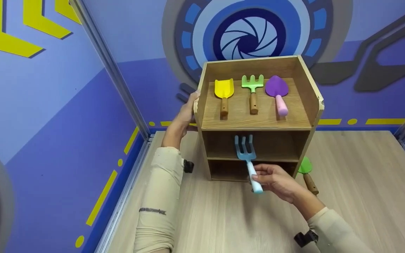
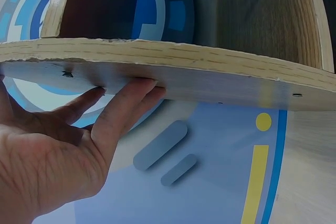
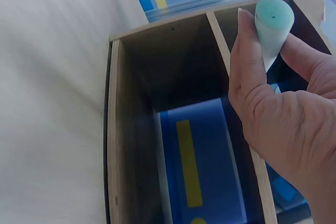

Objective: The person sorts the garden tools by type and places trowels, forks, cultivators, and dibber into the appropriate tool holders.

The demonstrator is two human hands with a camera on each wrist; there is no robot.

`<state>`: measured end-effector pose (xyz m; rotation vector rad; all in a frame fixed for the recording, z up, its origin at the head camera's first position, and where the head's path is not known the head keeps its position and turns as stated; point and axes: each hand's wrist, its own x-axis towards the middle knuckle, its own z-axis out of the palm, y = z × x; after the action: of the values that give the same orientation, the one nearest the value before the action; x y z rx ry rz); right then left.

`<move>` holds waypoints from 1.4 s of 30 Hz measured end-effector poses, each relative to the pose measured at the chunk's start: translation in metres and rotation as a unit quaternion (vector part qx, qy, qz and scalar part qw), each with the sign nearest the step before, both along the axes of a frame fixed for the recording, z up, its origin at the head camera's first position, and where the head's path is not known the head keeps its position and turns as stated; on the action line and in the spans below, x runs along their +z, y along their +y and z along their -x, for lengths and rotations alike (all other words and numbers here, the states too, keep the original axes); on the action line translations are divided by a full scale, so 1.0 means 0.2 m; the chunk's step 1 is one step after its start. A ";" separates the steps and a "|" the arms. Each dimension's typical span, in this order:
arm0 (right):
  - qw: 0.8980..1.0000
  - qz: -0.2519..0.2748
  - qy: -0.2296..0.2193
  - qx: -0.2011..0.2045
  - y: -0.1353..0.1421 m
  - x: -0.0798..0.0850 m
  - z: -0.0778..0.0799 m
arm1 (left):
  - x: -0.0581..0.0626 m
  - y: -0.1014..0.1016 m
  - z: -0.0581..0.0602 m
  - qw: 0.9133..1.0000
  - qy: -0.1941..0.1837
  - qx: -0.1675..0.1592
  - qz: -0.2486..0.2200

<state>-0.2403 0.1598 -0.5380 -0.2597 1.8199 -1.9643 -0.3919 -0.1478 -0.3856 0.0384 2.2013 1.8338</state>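
My right hand [image 1: 276, 181] pinches the pale handle of a light-blue toy hand fork [image 1: 246, 154] between thumb and fingers. Its three tines point up and away, in front of the middle compartment of a small wooden shelf [image 1: 258, 129]. In the right wrist view, the handle's teal end [image 3: 274, 15] faces the camera. My left hand [image 1: 185, 114] is at the shelf's left side; in the left wrist view its extended fingers [image 2: 126, 103] press the outer face of the side panel. On the top tier lie a yellow shovel [image 1: 224, 89], a green rake [image 1: 253, 84] and a purple trowel [image 1: 276, 87].
A green trowel with a wooden handle [image 1: 310, 183] lies on the table [image 1: 357, 196] right of the shelf, its blade partly hidden by it. Behind stands a blue patterned wall [image 1: 142, 91], with another wall panel [image 1: 65, 116] along the left.
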 end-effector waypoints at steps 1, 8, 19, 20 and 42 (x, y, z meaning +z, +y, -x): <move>1.000 0.001 0.000 -0.003 -0.01 0.00 0.01 | 0.00 0.00 0.00 1.000 0.001 0.000 0.001; 0.999 0.027 -0.007 -0.018 -0.11 0.00 0.03 | 0.00 0.00 0.01 1.000 -0.006 0.004 0.005; 0.995 0.045 -0.027 -0.080 -0.25 -0.04 0.07 | -0.01 0.01 0.01 1.000 -0.004 0.005 0.009; 0.995 0.044 -0.027 -0.083 -0.25 -0.04 0.08 | -0.01 0.01 0.01 1.000 -0.005 0.003 0.006; 0.997 0.074 -0.025 -0.019 -0.20 -0.06 0.05 | 0.00 0.00 0.01 1.000 -0.001 0.007 0.013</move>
<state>-0.2495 0.1195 -0.5502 -0.2219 1.6619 -2.1172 -0.3944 -0.1479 -0.3861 0.0159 2.2305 1.8110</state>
